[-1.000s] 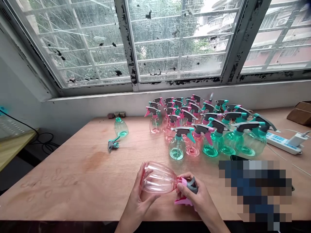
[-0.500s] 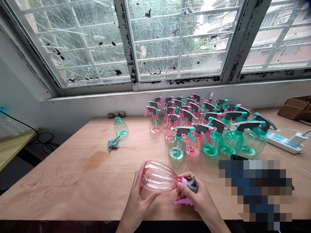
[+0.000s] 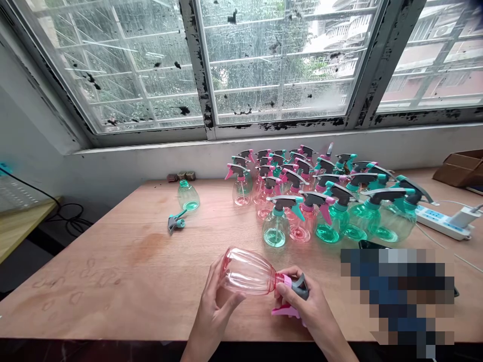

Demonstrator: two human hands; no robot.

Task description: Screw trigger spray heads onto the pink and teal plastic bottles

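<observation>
A clear pink spray bottle [image 3: 249,271] lies sideways above the front of the table, its base to the left. My left hand [image 3: 217,296] cups that base, with the fingers behind it and the thumb below. At the other end, my right hand [image 3: 302,296] grips the pink collar and the grey spray head [image 3: 300,286], its pink trigger [image 3: 285,311] pointing down. Part of the spray head is hidden by my right fingers.
Several pink and green spray bottles [image 3: 275,234] stand grouped behind my hands. To the left are an uncapped green bottle [image 3: 187,197] and a loose spray head [image 3: 175,222]. A power strip [image 3: 439,222], a brown box [image 3: 458,168] and a blurred-out patch are on the right.
The bottle's base end has risen slightly, and my left thumb has shifted a little. Both hands keep nearly the same places; the view has moved very slightly.
</observation>
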